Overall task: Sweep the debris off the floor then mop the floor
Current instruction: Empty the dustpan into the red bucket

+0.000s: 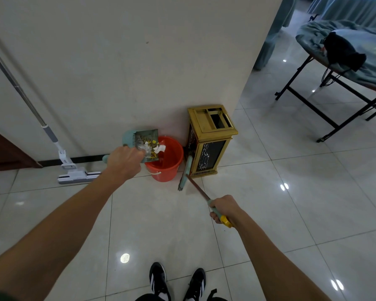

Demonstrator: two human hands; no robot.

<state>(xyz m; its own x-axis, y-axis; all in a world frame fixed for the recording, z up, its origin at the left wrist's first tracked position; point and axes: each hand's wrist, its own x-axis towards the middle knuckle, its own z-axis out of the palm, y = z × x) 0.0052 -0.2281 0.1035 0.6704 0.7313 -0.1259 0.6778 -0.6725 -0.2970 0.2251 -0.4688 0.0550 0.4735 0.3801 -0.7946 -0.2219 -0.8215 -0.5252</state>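
My left hand [124, 162] grips a teal dustpan [144, 135] tilted over the rim of a red bucket [169, 161]. Yellow and white debris [153, 146] slides from the pan's edge toward the bucket. My right hand [224, 208] is closed on the teal and yellow grip of a broom handle [199, 191]. The broom's head [185, 173] rests on the floor between the bucket and a gold bin. A flat mop [74, 172] with a long metal pole leans against the wall at the left.
A gold and black waste bin [211, 144] stands against the wall's corner, right of the bucket. A folding table [343, 68] with teal cloth and a black bag stands at the far right. My feet [176, 283] are on the glossy white tiles.
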